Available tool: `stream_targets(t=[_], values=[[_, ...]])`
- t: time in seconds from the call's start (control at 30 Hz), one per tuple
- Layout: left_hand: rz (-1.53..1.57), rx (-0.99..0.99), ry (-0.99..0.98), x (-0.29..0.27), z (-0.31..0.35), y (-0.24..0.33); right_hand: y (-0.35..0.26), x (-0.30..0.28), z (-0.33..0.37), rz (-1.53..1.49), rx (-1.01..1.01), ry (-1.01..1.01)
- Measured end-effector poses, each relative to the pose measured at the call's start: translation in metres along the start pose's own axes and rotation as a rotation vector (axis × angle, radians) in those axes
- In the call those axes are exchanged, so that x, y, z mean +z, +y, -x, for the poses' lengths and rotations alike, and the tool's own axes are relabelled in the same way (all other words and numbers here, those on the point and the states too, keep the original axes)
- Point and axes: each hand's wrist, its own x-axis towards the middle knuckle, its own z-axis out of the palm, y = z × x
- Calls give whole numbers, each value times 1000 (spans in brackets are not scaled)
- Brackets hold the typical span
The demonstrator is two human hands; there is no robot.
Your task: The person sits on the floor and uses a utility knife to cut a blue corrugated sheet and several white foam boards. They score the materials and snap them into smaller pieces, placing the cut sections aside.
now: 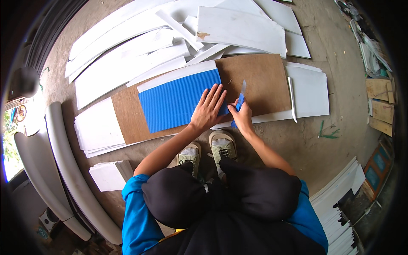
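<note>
A blue ribbed sheet (174,100) lies on a brown board (259,80), with a white strip (178,75) along its far edge. My left hand (207,106) rests flat on the sheet's right end, its fingers stretched out and pointing away from me. Just to the right of that end, my right hand (242,115) is closed around a blue utility knife (240,101). The knife's blade is out and points away from me, above the brown board. Part of the knife's handle is hidden in my fingers.
White panels (242,29) are heaped beyond the board, and more white sheets (308,91) lie under it. A small white stack (110,175) stands at left near my knee. Long curved grey panels (78,170) are farther left; stacked white strips (340,204) lie at lower right.
</note>
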Motion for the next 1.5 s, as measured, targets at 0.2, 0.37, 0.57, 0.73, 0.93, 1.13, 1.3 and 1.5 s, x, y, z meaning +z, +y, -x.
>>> stream_targets(t=[0.2,0.37,0.57,0.73,0.93,1.13,1.3,1.5], values=[[105,-35,8,-4,-5,2,22,3,3,-133,45,8],[82,-7,3,-5,-4,2,31,-2,-4,-190,185,-74],[97,1,5,-2,-4,3,7,-9,-1,-24,143,-53],[94,11,12,-2,-5,4,19,-7,-4,-119,120,-80],[21,0,-2,3,-3,4,12,-6,-2,-60,79,-48],[193,-262,189,-21,19,-13,-4,-9,-13,-70,-6,-11],[42,-815,495,-24,83,-88,-11,4,-46,-224,-71,-65],[125,-965,418,-12,115,-99,-21,24,-55,111,-151,-43]])
